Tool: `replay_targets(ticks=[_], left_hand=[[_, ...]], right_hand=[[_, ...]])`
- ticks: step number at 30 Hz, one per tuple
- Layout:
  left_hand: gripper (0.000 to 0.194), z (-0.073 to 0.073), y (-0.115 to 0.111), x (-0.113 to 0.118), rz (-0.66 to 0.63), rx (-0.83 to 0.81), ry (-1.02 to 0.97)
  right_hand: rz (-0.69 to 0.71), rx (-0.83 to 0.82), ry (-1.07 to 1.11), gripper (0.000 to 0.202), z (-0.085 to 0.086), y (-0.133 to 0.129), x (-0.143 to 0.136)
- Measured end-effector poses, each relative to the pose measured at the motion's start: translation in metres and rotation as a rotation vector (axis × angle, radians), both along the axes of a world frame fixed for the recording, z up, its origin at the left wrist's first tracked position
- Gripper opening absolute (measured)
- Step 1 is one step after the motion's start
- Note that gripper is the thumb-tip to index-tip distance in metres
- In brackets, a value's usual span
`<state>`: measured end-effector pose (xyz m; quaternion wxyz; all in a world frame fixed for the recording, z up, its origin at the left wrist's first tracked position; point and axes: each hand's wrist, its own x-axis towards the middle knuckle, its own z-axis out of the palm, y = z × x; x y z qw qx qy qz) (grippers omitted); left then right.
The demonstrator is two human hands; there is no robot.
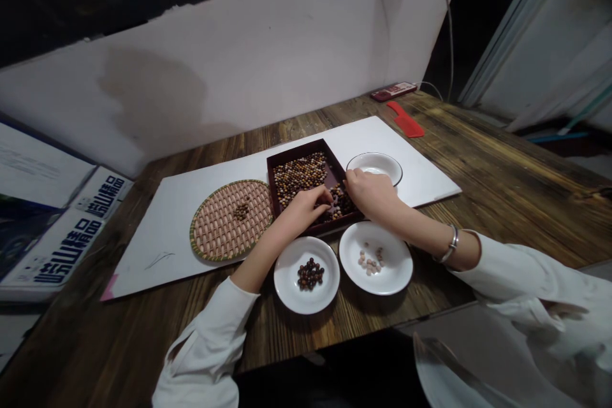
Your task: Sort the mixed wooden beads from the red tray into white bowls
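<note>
Mixed beads [300,172] are kept in tray [333,172], L hand [310,205] held over 'em w/ thumb + index narrow, R hand [369,190] at tray's R rim, fingers curled, any bead in either can't be told, dark-bead dish [285,282] + pale-bead dish [398,273] set nearside of tray, prob. for short reach.

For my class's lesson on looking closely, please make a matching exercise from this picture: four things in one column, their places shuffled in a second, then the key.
Things
1. Dark beads
2. Red comb
3. Woven mat
4. Pale beads

Places
A. On the white board, left of the tray
B. In the front-right dish
C. In the front-left dish
D. On bare wood, near the phone

Pairs: 1-C, 2-D, 3-A, 4-B
</note>
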<state>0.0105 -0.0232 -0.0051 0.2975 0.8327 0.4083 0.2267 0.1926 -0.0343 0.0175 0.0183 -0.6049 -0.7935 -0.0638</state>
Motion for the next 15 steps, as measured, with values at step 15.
replay_targets(ticks=[15], left_hand=[[0.011,0.0067,-0.0042,0.0035,0.002,-0.211,-0.143]], right_hand=[[-0.001,-0.005,-0.016,0.027,-0.0002,0.0003,-0.0002]])
